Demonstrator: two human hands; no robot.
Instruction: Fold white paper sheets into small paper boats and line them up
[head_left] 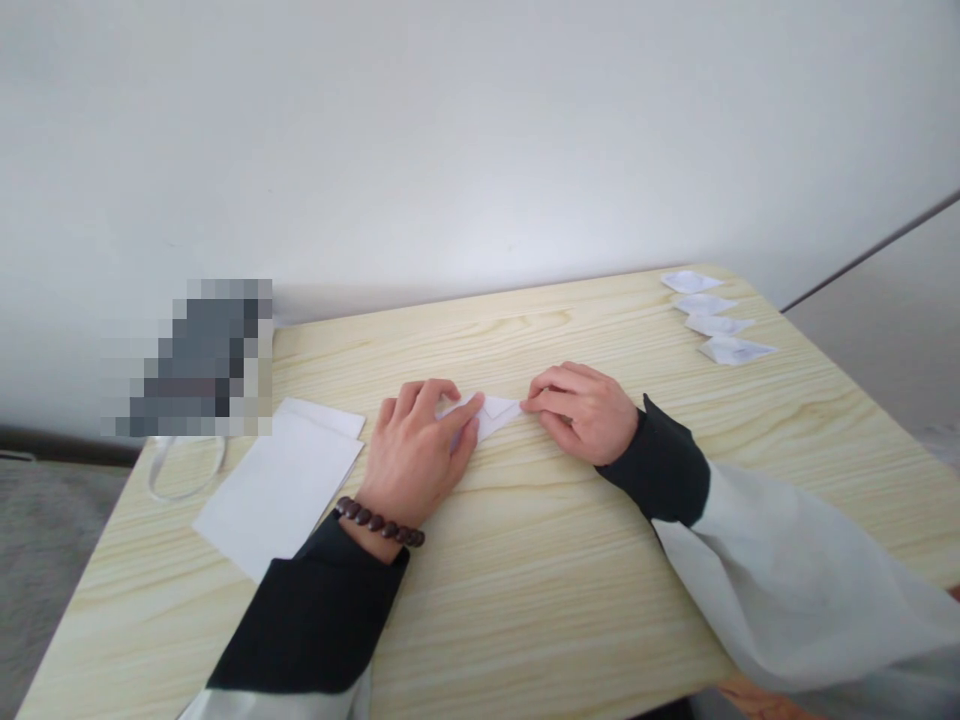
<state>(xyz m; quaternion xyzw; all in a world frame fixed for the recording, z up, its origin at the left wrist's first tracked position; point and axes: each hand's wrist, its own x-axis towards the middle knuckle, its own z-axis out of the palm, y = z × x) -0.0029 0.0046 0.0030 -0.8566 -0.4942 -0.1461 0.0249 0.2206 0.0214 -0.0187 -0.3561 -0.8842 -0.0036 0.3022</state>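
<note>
A small folded white paper (496, 412) lies on the table between my two hands. My left hand (420, 440), with a dark bead bracelet at the wrist, covers the paper's left part. Its thumb and index finger press together on the paper, and the fingers are bent. At the paper's right corner, my right hand (581, 410) pinches the tip between thumb and fingers. Creases and a pointed flap show on the part left uncovered; what lies beneath the left palm is hidden.
Several folded paper boats (718, 326) stand in a row at the back right. White paper sheets (281, 485) lie left of my left arm. Behind them is a blurred-out dark object (199, 360) with a white strap (180, 492). A wall (480, 150) borders the wooden table (540, 580).
</note>
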